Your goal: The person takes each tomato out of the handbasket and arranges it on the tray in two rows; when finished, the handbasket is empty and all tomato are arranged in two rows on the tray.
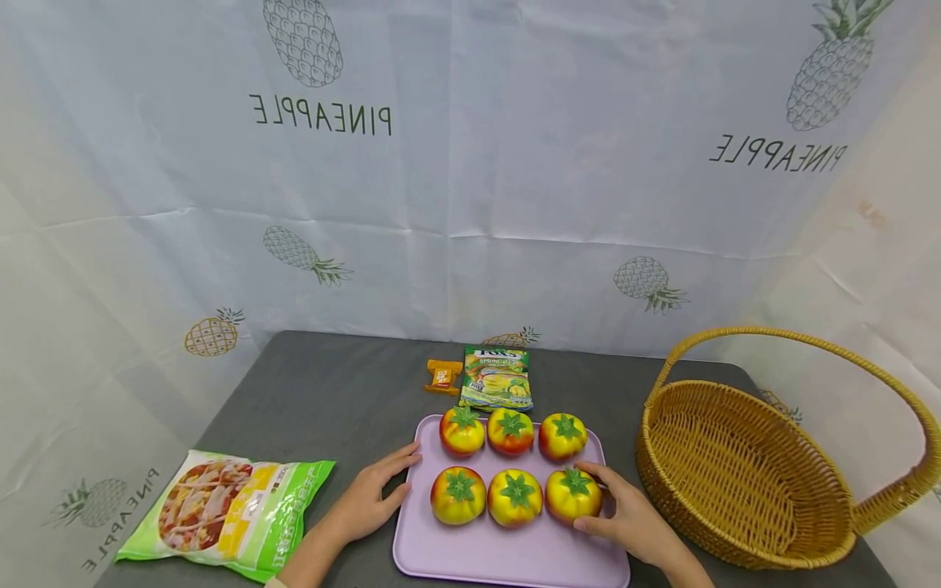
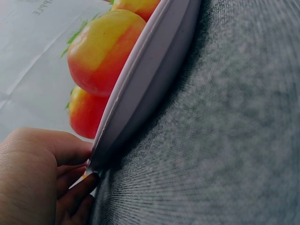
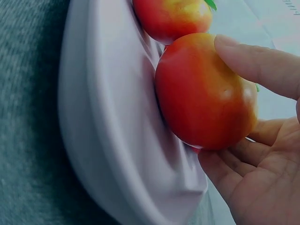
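A lilac tray (image 1: 470, 557) bears several red-and-yellow artificial tomatoes with green leafy tops, set in two rows. At the front right of the tray, my right hand (image 1: 631, 516) holds a tomato (image 1: 568, 505), thumb on one side and fingers round the other. The right wrist view shows this held tomato (image 3: 201, 93) close over the tray surface, beside another tomato (image 3: 176, 18). My left hand (image 1: 371, 500) rests with its fingertips and thumb against the tray's left rim. In the left wrist view, the left thumb touches the rim (image 2: 117, 101) and the other fingers lie loosely beyond it.
A wicker basket (image 1: 735, 474) with a tall handle stands right of the tray. Behind the tray lie a green Fox's packet (image 1: 496, 377) and a small orange packet (image 1: 443, 376). A green-and-white food bag (image 1: 228, 513) lies at the left on the grey table (image 1: 316, 400).
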Available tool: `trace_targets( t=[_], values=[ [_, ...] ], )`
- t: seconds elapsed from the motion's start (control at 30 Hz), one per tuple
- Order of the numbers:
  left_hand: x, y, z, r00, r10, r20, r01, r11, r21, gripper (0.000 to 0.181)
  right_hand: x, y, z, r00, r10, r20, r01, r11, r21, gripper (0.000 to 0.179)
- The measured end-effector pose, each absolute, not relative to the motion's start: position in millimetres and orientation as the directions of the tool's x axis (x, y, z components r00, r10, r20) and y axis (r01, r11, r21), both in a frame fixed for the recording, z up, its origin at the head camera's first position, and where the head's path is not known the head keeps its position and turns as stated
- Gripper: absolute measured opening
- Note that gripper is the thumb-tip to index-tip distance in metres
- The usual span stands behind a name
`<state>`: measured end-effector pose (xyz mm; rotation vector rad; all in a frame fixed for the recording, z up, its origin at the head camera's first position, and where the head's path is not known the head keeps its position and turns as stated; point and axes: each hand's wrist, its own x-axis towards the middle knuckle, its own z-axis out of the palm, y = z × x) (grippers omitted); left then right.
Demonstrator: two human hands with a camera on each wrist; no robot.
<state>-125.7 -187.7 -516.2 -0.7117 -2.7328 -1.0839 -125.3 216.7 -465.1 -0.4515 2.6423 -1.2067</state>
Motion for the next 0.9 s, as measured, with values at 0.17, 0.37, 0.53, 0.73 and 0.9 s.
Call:
trace_targets(
  t=[0.17,0.37,0.53,0.73,0.9],
  values=[
    [-126,-188,-516,-0.883,0.381,0.274,0.466,0.636,0.615,0.039,-126,216,-465,-0.933,-0.352,-0.069,-0.175,0.617,-0.768,0.073],
    [-126,-187,-516,-0.882,0.377,0.282,0.468,0.633,0.617,0.039,-128,217,-464,-0.929,-0.362,-0.076,-0.169,0.599,-0.783,0.073],
    [-125,-187,-515,-0.876,0.376,0.303,0.481,0.627,0.613,0.039,-126,218,-458,-0.938,-0.337,-0.086,-0.141,0.594,-0.792,0.073],
    [-124,-187,-515,-0.879,0.373,0.297,0.475,0.631,0.613,0.039,-121,222,-447,-0.957,-0.288,-0.019,-0.176,0.635,-0.753,0.071],
    [-125,-187,-514,-0.876,0.381,0.295,0.479,0.630,0.611,0.039,-116,226,-434,-0.973,-0.231,-0.015,-0.156,0.701,-0.696,0.072]
  ],
)
